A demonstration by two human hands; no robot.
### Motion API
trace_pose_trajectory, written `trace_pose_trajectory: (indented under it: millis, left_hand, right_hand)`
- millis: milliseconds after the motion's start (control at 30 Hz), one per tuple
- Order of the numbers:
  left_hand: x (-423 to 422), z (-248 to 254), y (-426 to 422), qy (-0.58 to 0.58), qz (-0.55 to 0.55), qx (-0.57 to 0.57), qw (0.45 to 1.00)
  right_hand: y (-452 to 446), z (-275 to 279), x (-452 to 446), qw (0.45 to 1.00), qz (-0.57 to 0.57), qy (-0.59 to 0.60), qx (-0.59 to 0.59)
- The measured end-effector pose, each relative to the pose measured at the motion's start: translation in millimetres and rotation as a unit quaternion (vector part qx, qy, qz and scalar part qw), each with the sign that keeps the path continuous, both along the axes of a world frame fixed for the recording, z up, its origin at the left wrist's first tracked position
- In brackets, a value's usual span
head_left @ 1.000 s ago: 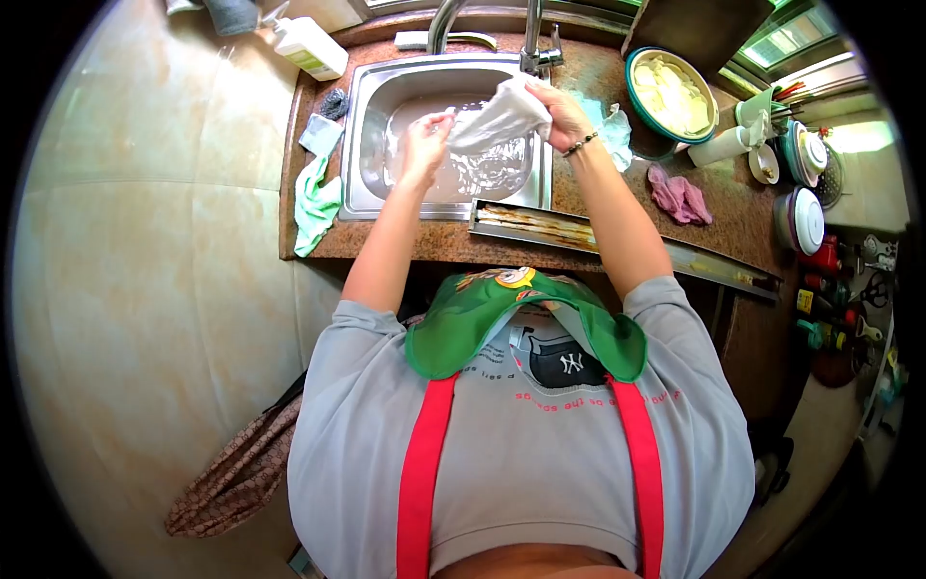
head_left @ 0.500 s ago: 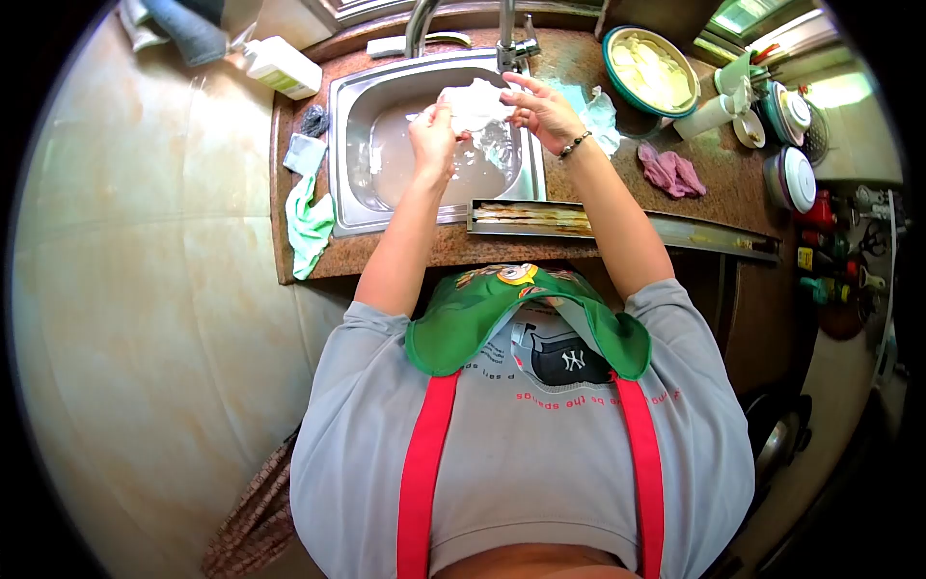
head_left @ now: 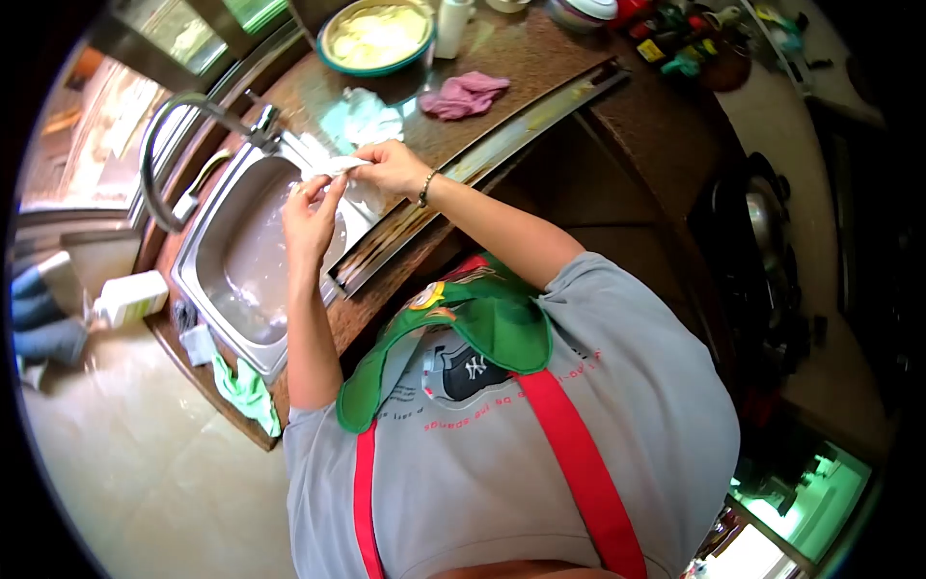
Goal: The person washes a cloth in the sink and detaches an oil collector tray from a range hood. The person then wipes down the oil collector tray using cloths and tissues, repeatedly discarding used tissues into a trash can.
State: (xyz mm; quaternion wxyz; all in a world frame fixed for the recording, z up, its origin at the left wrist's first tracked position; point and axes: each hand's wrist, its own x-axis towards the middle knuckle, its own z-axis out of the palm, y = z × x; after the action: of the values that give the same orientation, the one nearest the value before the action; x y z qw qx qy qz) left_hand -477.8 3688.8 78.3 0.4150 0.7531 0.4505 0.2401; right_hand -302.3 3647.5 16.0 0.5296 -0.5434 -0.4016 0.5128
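Above the near right edge of the steel sink, a thin white cloth is stretched between my two hands. My left hand pinches its lower left end with the fingertips. My right hand, with a beaded bracelet on the wrist, grips the other end. Below my right forearm, a long narrow metal tray with brown streaks lies along the counter's front edge. Cloudy water shows in the sink.
A curved faucet stands behind the sink. Pale green and pink cloths lie right of it, near a bowl of pale slices. On the left are a white bottle and a green cloth.
My view has turned to the right. The white cloth has gone from a spread, crumpled shape to a narrow strip, and my hands have moved toward the sink's right side.
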Motion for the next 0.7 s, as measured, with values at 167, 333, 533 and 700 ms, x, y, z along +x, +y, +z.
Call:
trace_pose_trajectory:
  millis: [167,333,533,700]
  left_hand:
    - [-7.5,-31.6,-3.7,0.041,-0.031,-0.065,0.997]
    - [-36.2,-58.6,-21.3,0.243,-0.081,-0.004,0.967]
    - [-13.6,-58.3,-62.1,0.338,-0.033,-0.060,0.939]
    - [-18.7,-76.4,-63.0,0.335,0.004,-0.087,0.938]
  right_hand:
    - [-50.3,3.8,103.1,0.971,-0.096,-0.215,0.050]
    - [-107.0,30.7,247.0,0.971,-0.183,-0.152,0.006]
    - [-145.3,32.3,431.1,0.882,-0.416,-0.199,-0.095]
    - [-151.8,16.4,538.9,0.850,-0.483,-0.148,-0.148]
